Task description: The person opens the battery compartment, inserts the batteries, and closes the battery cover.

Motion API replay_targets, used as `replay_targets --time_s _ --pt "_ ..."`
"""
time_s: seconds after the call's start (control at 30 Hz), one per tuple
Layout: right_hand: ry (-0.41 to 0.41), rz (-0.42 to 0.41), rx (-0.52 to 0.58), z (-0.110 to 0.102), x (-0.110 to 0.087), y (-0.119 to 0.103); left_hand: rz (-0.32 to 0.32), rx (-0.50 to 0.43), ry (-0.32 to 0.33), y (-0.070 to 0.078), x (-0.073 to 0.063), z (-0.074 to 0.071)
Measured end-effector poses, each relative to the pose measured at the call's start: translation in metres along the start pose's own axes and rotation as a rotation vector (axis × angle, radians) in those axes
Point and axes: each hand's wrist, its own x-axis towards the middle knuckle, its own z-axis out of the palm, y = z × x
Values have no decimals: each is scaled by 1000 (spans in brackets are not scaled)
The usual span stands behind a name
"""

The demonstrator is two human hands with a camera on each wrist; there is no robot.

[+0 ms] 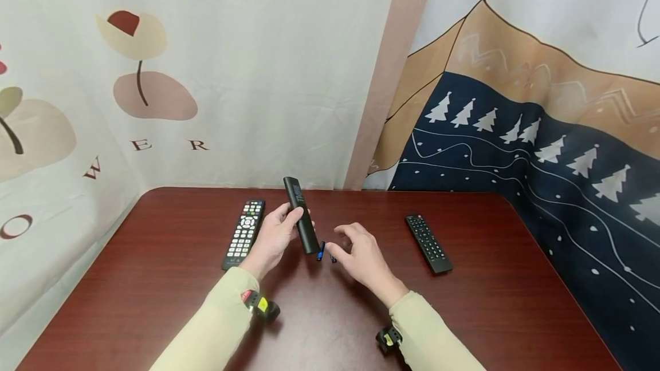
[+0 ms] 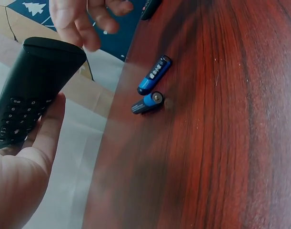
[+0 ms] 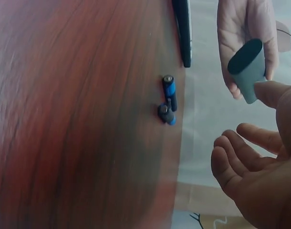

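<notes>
My left hand (image 1: 270,240) grips a slim black remote control (image 1: 307,233), held tilted above the table, its number keys showing in the left wrist view. To the right of its lower end, my right hand (image 1: 363,259) hovers with fingers loosely bent and nothing between them. Two small blue-and-black batteries lie close together on the tabletop beneath: one battery (image 2: 155,75) on its side with printed characters, the other battery (image 2: 146,103) showing its metal end. From the head view the right fingertips partly cover one of them.
On the dark red wooden table (image 1: 170,291), a larger black remote (image 1: 244,233) with pale keys lies left of my left hand. Another black remote (image 1: 429,245) lies to the right. A patterned curtain (image 1: 258,73) hangs behind the table's far edge.
</notes>
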Motion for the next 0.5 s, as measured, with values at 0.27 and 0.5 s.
replay_targets --time_s 0.27,0.5 --pt "-99 86 244 10 4 -3 8 -28 -4 -2 0 7" --pt "-147 212 467 19 9 -6 13 -60 -3 -1 0 12"
